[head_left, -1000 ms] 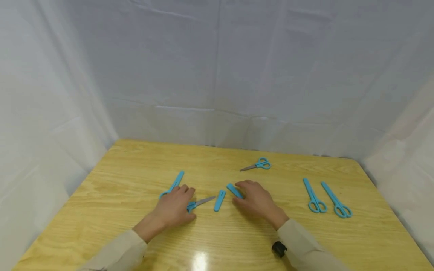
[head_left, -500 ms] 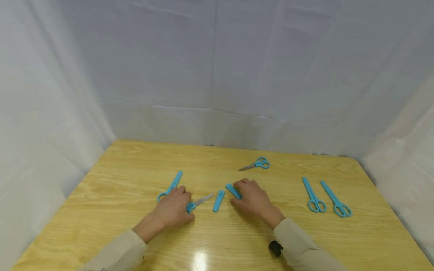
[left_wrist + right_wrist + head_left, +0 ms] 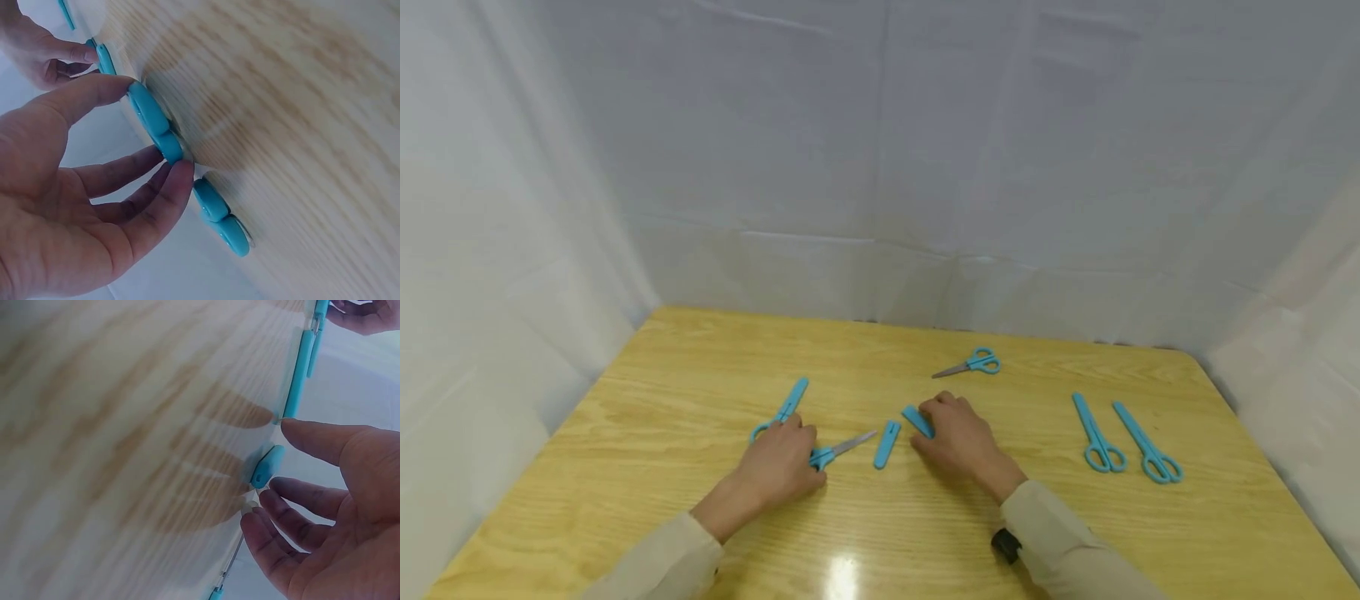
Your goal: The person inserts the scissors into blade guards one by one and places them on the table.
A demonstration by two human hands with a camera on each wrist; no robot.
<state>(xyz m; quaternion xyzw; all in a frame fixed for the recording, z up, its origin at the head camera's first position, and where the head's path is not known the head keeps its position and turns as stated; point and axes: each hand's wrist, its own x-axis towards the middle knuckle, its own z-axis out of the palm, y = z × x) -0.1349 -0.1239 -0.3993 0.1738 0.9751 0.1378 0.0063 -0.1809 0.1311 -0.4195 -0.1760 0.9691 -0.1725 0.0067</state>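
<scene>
In the head view my left hand (image 3: 777,467) lies on bare-bladed blue scissors (image 3: 822,457), whose blade points right. The left wrist view has its thumb and fingers pinching the scissors' handle loops (image 3: 150,112) from both sides. My right hand (image 3: 958,440) is spread beside a blue blade cover (image 3: 919,421). In the right wrist view that cover (image 3: 267,467) lies between the thumb and the other fingers, which stand apart; whether a fingertip touches it I cannot tell. A second blade cover (image 3: 887,444) lies between the hands, near the scissors' tip.
Covered scissors (image 3: 790,400) lie just beyond my left hand. Uncovered scissors (image 3: 982,361) rest farther back, blade pointing left. Two covered pairs, the nearer-to-centre scissors (image 3: 1099,442) and the outer scissors (image 3: 1150,450), lie on the right of the wooden table (image 3: 700,358). White curtains (image 3: 880,167) surround it.
My left hand has slid slightly left along the scissors, showing a little more of the handles. The right hand has barely shifted, and the covers stay in place.
</scene>
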